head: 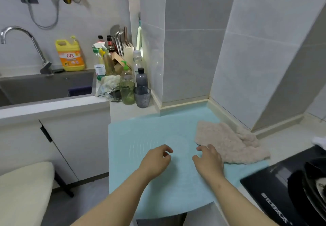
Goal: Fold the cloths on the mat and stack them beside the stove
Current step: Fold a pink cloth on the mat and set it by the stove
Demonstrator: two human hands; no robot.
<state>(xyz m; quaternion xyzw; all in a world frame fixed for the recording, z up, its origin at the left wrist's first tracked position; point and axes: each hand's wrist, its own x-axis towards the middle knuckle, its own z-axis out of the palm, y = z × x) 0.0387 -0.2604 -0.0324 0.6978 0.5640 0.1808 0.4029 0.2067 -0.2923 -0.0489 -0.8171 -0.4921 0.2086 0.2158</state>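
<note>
Leftward, a sink with a tap and a yellow jug behind it. Between sink and tiled corner: bottles, a crumpled rag, a green glass, and a grey glass just beside it. All stand well back from the hands. At the right edge sits a black stove with a dark pan on it, its corner near the mat's near right side.

Left hand: over the middle of the mat, fingers loosely curled, nothing in them. Right hand: at the cloth's near left edge, thumb and forefinger apart with nothing between them. Its outer side overlaps the cloth; whether it presses there, cannot tell.

One beige cloth lies rumpled and unfolded on the mat's right part, with its far right corner spilling onto the bare counter by the wall.

Pale blue mat covers a white counter and overhangs the near edge. Grey tiled walls close in behind and to the right. White cupboard fronts run below the sink, and a cream cushion shows lower left.
</note>
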